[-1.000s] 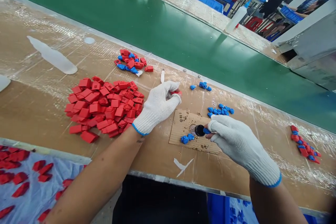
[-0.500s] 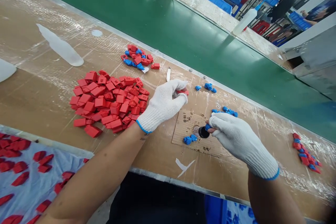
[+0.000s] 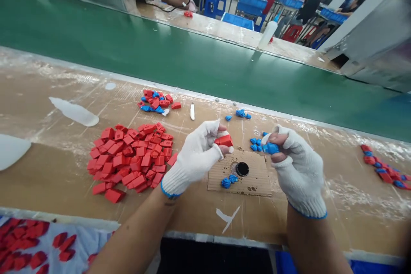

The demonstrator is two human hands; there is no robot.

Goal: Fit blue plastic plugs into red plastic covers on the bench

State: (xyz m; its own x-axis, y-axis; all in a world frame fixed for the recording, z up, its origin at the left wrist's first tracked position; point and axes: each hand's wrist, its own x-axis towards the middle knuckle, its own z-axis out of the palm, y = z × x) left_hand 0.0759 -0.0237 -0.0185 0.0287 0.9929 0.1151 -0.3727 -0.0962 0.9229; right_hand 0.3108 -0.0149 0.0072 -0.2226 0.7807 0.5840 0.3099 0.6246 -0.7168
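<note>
Both my hands wear white knit gloves with bare fingertips. My left hand (image 3: 195, 158) pinches a small red plastic piece (image 3: 224, 140) above the bench. My right hand (image 3: 297, 171) pinches a small blue plastic piece (image 3: 272, 148) a short way to the right of it, at about the same height. Below and between them a small black round cap (image 3: 242, 169) sits on a cardboard square (image 3: 253, 180), with two blue pieces (image 3: 228, 181) beside it. A large pile of red pieces (image 3: 128, 158) lies left of my left hand.
More blue pieces (image 3: 256, 144) lie behind the cardboard. Mixed red and blue piles sit at the back (image 3: 156, 100) and far right (image 3: 383, 167). A green conveyor belt (image 3: 192, 60) runs behind the bench. Other people work at tables beyond it. Red pieces lie on a sheet (image 3: 28, 244) at bottom left.
My right hand lifted away from the black cap with a blue piece in its fingers. My left hand rose with the red piece toward it. The camera tilted upward.
</note>
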